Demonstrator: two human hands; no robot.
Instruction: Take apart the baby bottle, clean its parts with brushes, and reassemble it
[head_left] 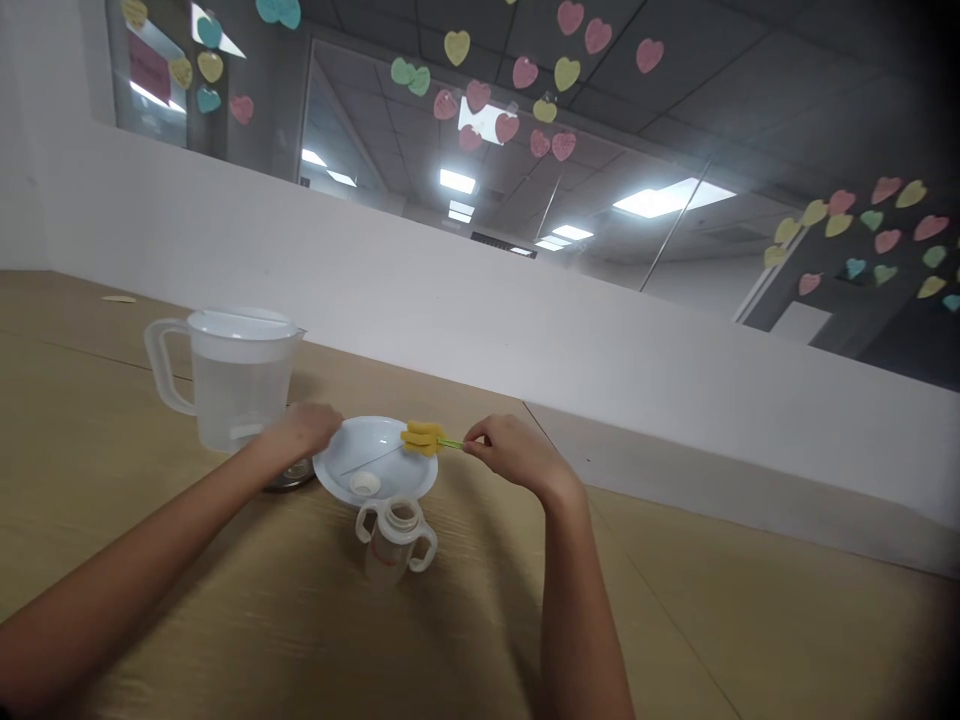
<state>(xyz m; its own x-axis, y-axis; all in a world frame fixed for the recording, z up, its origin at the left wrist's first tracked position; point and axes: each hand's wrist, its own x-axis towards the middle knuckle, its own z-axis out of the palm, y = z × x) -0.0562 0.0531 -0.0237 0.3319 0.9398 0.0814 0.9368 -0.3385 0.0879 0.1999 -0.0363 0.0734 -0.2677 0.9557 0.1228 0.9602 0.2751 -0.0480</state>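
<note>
My right hand (pixel 514 452) pinches the thin green handle of a yellow sponge bottle brush (pixel 424 438). The brush's sponge head lies over the right side of a white bowl (pixel 375 428). At the bowl's left rim is my left hand (pixel 306 430), its fingers closed on the edge; the fingertips are partly hidden. Inside the bowl sits a small white round piece (pixel 365 484), with what looks like water around it. Just in front of the bowl stands an uncapped clear baby bottle (pixel 391 545) with two side handles, upright and touched by neither hand.
A lidded clear pitcher (pixel 244 385) of water stands at the left, behind my left forearm. A dark round item (pixel 291 475) is partly hidden beside the bowl. A low white wall (pixel 450 310) with glass above runs behind the wooden table (pixel 262 620).
</note>
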